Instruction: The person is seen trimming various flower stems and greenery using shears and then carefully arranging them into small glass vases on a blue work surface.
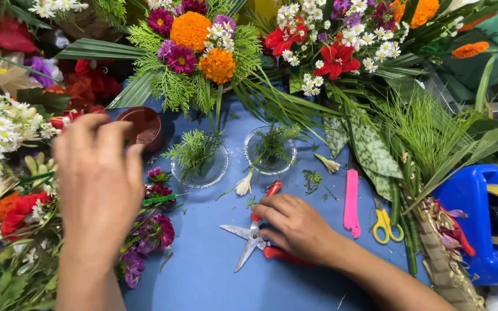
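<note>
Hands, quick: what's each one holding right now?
Left hand: raised over the flowers, fingers half-curled; any hold cannot be told.
Right hand: resting on the red-handled shears, gripping the handles.

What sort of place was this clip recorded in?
Most likely a florist's workbench or flower stall. Finished bouquets crowd the back of the blue table, the right hand rests on red-handled shears, and the left hand hovers by loose cut flowers.
</note>
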